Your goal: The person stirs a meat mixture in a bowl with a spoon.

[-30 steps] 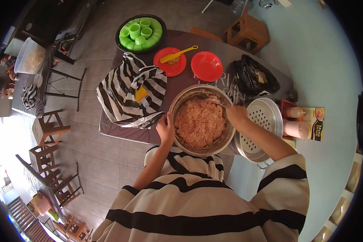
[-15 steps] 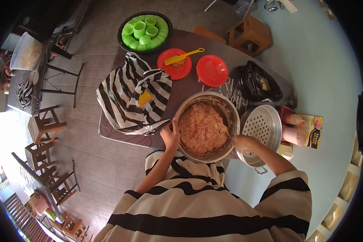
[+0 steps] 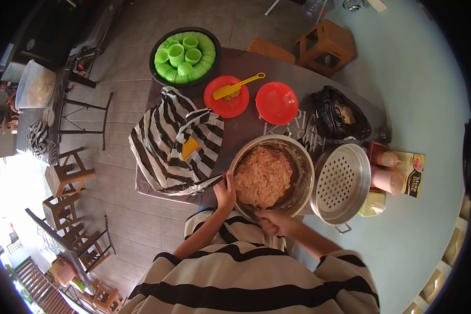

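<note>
A large metal pot [image 3: 305, 183] stands at the table's near edge with a lump of pinkish minced mixture [image 3: 263, 177] inside, lying toward its left side. My left hand [image 3: 225, 191] grips the pot at its left rim, fingers wrapped over it. At the pot's near rim my right hand [image 3: 275, 223] is closed; what it holds, if anything, is hidden. Right of the pot sits a perforated metal steamer [image 3: 342, 184]. A black-and-white striped plastic bag [image 3: 162, 140] lies to the left of the pot.
Beyond the pot are a red plate [image 3: 226, 108] with a yellow spatula [image 3: 239, 86], an empty red plate [image 3: 277, 103], a black basin of green cups [image 3: 176, 54] and a black plastic bag [image 3: 332, 116]. Pink containers [image 3: 388, 181] stand at the right. Stools and tables fill the left.
My right hand has moved from the pot's right rim to its near rim. The mixture has shifted left, baring the pot's right inside. My left hand stays at the left rim.
</note>
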Motion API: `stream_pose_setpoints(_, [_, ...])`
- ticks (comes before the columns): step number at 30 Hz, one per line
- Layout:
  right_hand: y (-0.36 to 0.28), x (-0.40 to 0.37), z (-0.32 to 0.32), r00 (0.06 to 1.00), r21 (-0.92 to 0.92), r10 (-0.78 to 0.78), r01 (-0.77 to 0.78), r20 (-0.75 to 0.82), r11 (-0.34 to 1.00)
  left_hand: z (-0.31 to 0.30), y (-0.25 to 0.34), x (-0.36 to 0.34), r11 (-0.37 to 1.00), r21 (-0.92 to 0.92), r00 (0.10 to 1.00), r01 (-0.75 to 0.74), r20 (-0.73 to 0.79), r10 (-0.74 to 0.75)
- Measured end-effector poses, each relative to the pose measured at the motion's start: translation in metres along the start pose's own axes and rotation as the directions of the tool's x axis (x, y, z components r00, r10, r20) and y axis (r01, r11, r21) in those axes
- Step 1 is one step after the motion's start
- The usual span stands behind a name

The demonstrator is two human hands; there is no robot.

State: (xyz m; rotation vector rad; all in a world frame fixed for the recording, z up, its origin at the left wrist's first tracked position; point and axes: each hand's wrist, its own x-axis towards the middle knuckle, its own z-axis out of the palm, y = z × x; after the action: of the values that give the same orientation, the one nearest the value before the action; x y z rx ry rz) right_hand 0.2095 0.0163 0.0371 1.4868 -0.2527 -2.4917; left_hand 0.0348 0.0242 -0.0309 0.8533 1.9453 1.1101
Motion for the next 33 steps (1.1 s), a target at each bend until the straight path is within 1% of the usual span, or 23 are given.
stream_pose_setpoints(1, [0.001,0.006,0.013,0.995,0.190,-0.069,0.054,0.073,0.980,0.000,0.000,0.000,1.000,0.004,1.000,-0.006,0.006,0.006])
stream_pose_setpoints(2, [0.002,0.011,0.025,0.980,0.376,-0.148,0.089,0.131,0.922,-0.001,0.000,0.001,0.999,0.031,1.000,-0.027,0.012,0.027])
stream_pose_setpoints(3, [0.002,0.019,0.032,0.979,0.379,-0.154,0.093,0.134,0.921,0.000,-0.002,0.001,0.997,0.057,0.999,-0.050,0.018,0.049])
stream_pose_setpoints(4, [0.001,0.029,0.037,0.925,0.586,-0.281,0.083,0.256,0.806,0.001,-0.003,0.001,0.997,0.056,0.998,-0.059,0.016,0.058])
stream_pose_setpoints(5, [0.001,0.036,0.042,0.841,0.757,-0.425,0.027,0.336,0.653,0.001,-0.005,0.002,0.996,0.058,0.998,-0.064,0.022,0.063])
stream_pose_setpoints(6, [-0.004,0.038,0.047,0.778,0.840,-0.482,-0.107,0.403,0.532,0.001,-0.004,0.003,0.994,0.076,0.996,-0.083,0.033,0.081])
stream_pose_setpoints(7, [-0.008,0.038,0.049,0.774,0.844,-0.489,-0.107,0.403,0.526,-0.001,-0.004,0.002,0.991,0.093,0.994,-0.101,0.046,0.097])
stream_pose_setpoints(9, [-0.015,0.037,0.051,0.628,0.884,-0.640,-0.190,0.444,0.427,-0.002,-0.003,0.002,0.990,0.103,0.994,-0.097,0.057,0.092])
stream_pose_setpoints(10, [-0.019,0.029,0.053,0.601,0.888,-0.662,-0.215,0.449,0.407,-0.001,-0.002,0.002,0.990,0.107,0.995,-0.090,0.056,0.084])
stream_pose_setpoints(11, [-0.022,0.023,0.054,0.596,0.892,-0.671,-0.212,0.442,0.400,-0.001,-0.001,0.002,0.990,0.105,0.994,-0.096,0.067,0.089])
stream_pose_setpoints(14, [-0.026,0.013,0.053,0.464,0.915,-0.788,-0.211,0.404,0.345,-0.002,0.000,0.004,0.987,0.123,0.993,-0.102,0.068,0.094])
stream_pose_setpoints(15, [-0.025,0.012,0.049,0.460,0.915,-0.791,-0.212,0.404,0.344,-0.003,0.000,0.003,0.985,0.131,0.991,-0.116,0.075,0.107])
stream_pose_setpoints(17, [-0.020,0.012,0.041,0.412,0.939,-0.849,-0.229,0.332,0.256,-0.004,-0.001,0.004,0.981,0.138,0.988,-0.138,0.089,0.126])
stream_pose_setpoints(18, [-0.016,0.009,0.039,0.399,0.950,-0.865,-0.194,0.303,0.244,-0.004,-0.002,0.005,0.981,0.143,0.988,-0.131,0.096,0.118])
stream_pose_setpoints(20, [-0.007,0.005,0.033,0.383,0.954,-0.876,-0.177,0.292,0.241,-0.002,-0.005,0.007,0.981,0.146,0.988,-0.129,0.105,0.114])
stream_pose_setpoints(22, [0.005,0.002,0.026,0.357,0.959,-0.892,-0.163,0.278,0.234,-0.001,-0.004,0.008,0.957,0.196,0.976,-0.213,0.092,0.199])
stream_pose_setpoints(25, [0.022,-0.009,0.013,0.366,0.955,-0.883,-0.132,0.295,0.264,-0.001,-0.002,0.008,0.966,0.191,0.983,-0.172,0.093,0.157])
stream_pose_setpoints(27, [0.033,-0.019,0.004,0.381,0.946,-0.866,-0.166,0.323,0.279,0.000,-0.001,0.008,0.966,0.187,0.983,-0.178,0.075,0.167])
stream_pose_setpoints(29, [0.043,-0.030,-0.011,0.465,0.932,-0.808,-0.150,0.362,0.331,0.001,-0.002,0.007,0.966,0.184,0.983,-0.180,0.055,0.172])
stream_pose_setpoints(30, [0.047,-0.037,-0.018,0.468,0.930,-0.805,-0.148,0.365,0.335,0.002,0.000,0.008,0.963,0.177,0.980,-0.201,0.039,0.197])
stream_pose_setpoints(31, [0.052,-0.046,-0.025,0.529,0.924,-0.767,-0.102,0.363,0.368,0.002,0.001,0.007,0.960,0.172,0.975,-0.221,0.022,0.220])
stream_pose_setpoints(32, [0.055,-0.053,-0.033,0.588,0.914,-0.726,-0.059,0.357,0.402,0.001,0.002,0.007,0.965,0.162,0.978,-0.208,0.022,0.207])
stream_pose_setpoints(33, [0.057,-0.061,-0.044,0.591,0.912,-0.722,-0.058,0.359,0.407,0.002,0.000,0.007,0.966,0.161,0.979,-0.205,0.016,0.205])
